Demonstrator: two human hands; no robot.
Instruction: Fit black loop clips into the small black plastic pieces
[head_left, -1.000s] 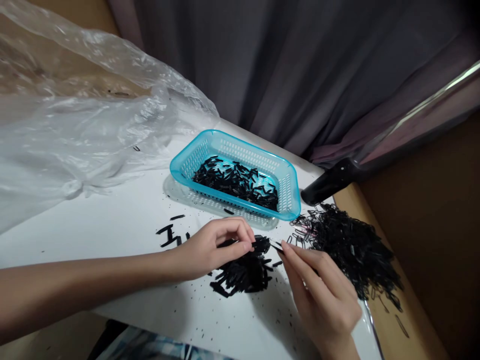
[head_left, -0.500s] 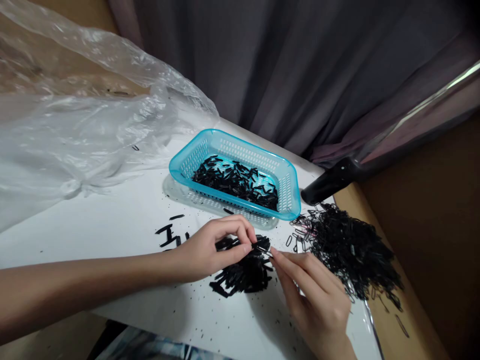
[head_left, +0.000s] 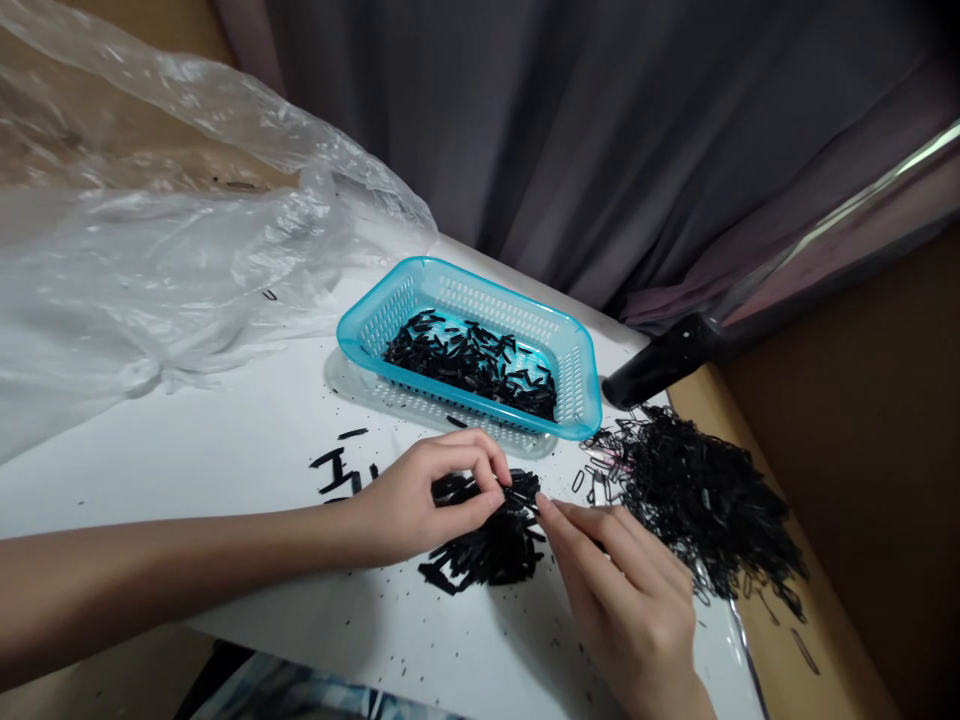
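Note:
My left hand [head_left: 435, 490] is closed, its thumb and forefinger pinching a small black strip-like piece [head_left: 520, 494]. Across from it, my right hand [head_left: 637, 590] pinches the piece's other end between thumb and fingertips. Exactly what the piece is cannot be made out, as the fingertips partly cover it. Beneath both hands a heap of narrow black pieces [head_left: 495, 550] lies on the white tabletop [head_left: 292, 590]. To the right of my right hand spreads a larger tangled pile of thin black elongated loops [head_left: 697, 500].
Beyond the hands stands a blue perforated basket [head_left: 465, 395] holding many short black pieces. A black handle-like object [head_left: 660, 360] leans at the right. Crumpled clear plastic [head_left: 225, 240] covers the left back, with a dark curtain [head_left: 562, 120] behind. Several black pieces [head_left: 337, 470] lie left.
My right fingertips have shifted slightly left, closer to my left fingertips, and less of the thin piece shows between them. My left hand has barely moved.

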